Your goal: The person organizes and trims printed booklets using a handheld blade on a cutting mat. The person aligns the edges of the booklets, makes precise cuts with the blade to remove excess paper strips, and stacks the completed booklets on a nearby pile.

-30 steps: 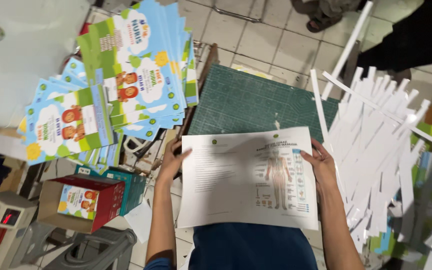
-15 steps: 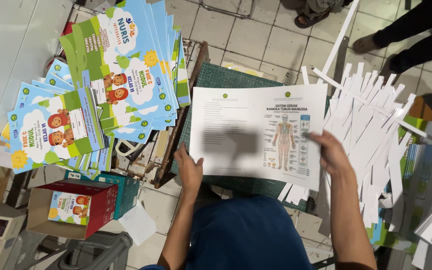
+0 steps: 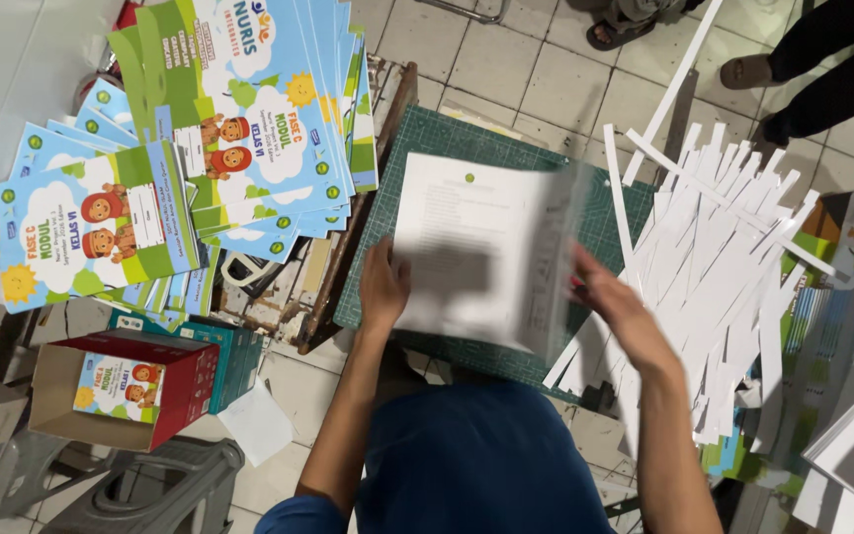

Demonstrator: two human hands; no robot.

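Note:
A stack of white printed sheets (image 3: 476,247) lies over a green cutting mat (image 3: 447,138), blurred by motion. My left hand (image 3: 384,287) grips the stack's left edge. My right hand (image 3: 610,302) is at the stack's right edge, where the top sheet curls upward; its fingers are blurred, so I cannot tell whether they grip it. My dark blue lap fills the bottom centre.
Fanned piles of blue and green booklets (image 3: 200,148) lie to the left. A heap of white paper strips (image 3: 714,267) sits to the right. A red box (image 3: 121,386) and a grey stool (image 3: 150,485) stand at the lower left. Another person's sandalled feet (image 3: 743,69) are at the top right.
The sheets moved from my lap up onto the cutting mat. The right edge of the top sheet now lifts and folds leftward under my right hand.

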